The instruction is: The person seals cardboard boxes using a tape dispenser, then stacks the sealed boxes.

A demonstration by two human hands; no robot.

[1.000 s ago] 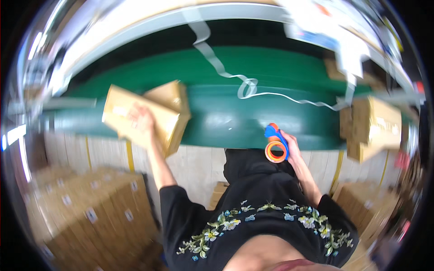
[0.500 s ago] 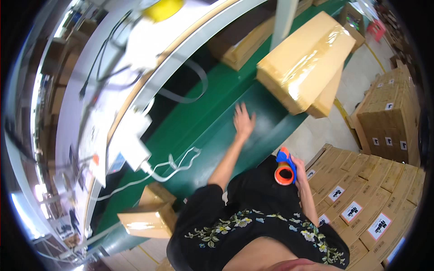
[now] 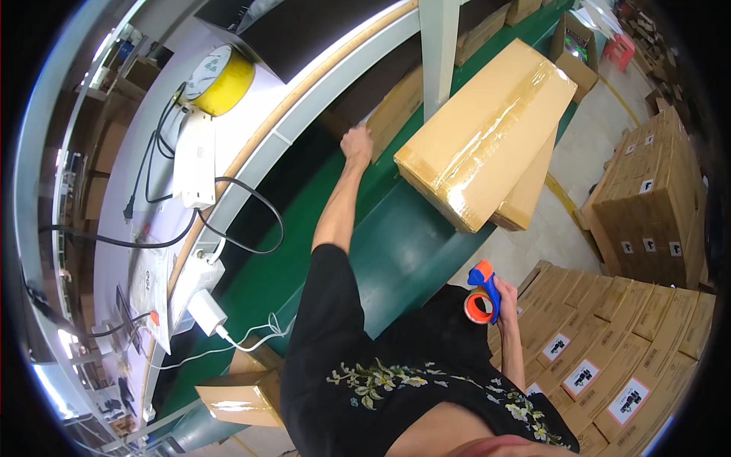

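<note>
My left hand [image 3: 356,145] reaches far under the raised shelf, its fingers curled at the near edge of an open cardboard box [image 3: 397,113] on the green surface. Part of that box is in the shelf's shadow. Low at my right side, my right hand [image 3: 505,298] is wrapped round a blue and orange tape dispenser [image 3: 483,292], which carries a roll of tape. Between the hands, a large taped carton [image 3: 487,129] lies on top of another box [image 3: 529,190] at the bench's right edge.
A white shelf [image 3: 259,84] holds a yellow tape roll [image 3: 228,82], a power strip [image 3: 196,156] and black cables. White chargers [image 3: 207,311] hang at its edge. An open carton [image 3: 244,396] stands lower left. Stacked cartons [image 3: 609,343] fill the right side. A grey post [image 3: 438,61] rises beyond my left hand.
My left hand has moved from the green bench, up and left, to the box under the shelf, its fingers now curled. The tape dispenser stays in my right hand. The view has shifted.
</note>
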